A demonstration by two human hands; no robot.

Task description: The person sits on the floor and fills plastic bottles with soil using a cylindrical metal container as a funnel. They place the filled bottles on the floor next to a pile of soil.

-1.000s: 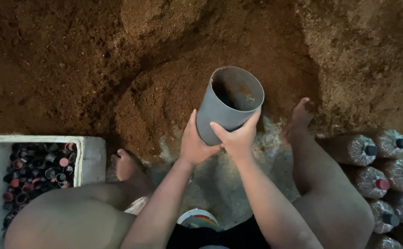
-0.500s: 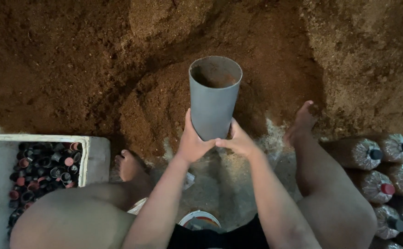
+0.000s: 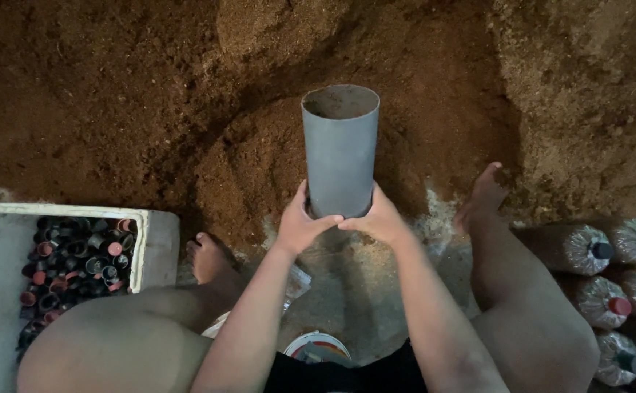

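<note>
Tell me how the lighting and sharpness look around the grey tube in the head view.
Head view: dim, warm light; grey tube and both hands, left hand, right hand, are sharp, no glare; deep shadow across the brown substrate pile at top left; wide-angle bending at the edges.

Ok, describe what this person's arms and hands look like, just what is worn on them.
Both arms are bare from the lower edge of the picture to the fingers: no sleeves or gloves. The left hand and the right hand show no rings, watch or bracelet that I can make out. Dark shorts show between the arms.
</note>
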